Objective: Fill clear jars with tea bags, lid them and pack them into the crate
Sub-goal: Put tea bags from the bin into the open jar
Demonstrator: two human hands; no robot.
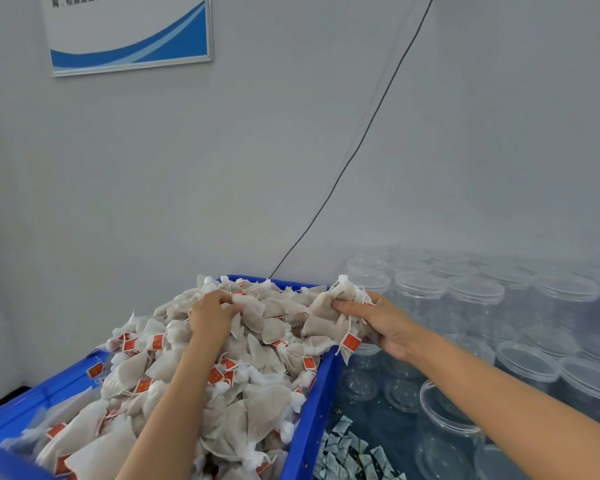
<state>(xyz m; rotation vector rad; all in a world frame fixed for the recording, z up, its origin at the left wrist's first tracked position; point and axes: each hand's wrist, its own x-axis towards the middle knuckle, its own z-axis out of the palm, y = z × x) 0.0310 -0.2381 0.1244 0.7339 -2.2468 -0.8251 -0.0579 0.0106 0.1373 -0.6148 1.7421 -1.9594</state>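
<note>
A pale grey wall fills the background, bearing a framed white-and-blue notice board and a thin black cable running down to the bench. A large blue plastic crate sits at lower left, heaped with beige mesh tea bags with red tags. To its right stand rows of clear plastic lidded jars. Small grey-white sachets lie beside the crate wall. The left hand grips tea bags atop the heap; the right hand clutches a bunch of tea bags over the crate's right rim.
</note>
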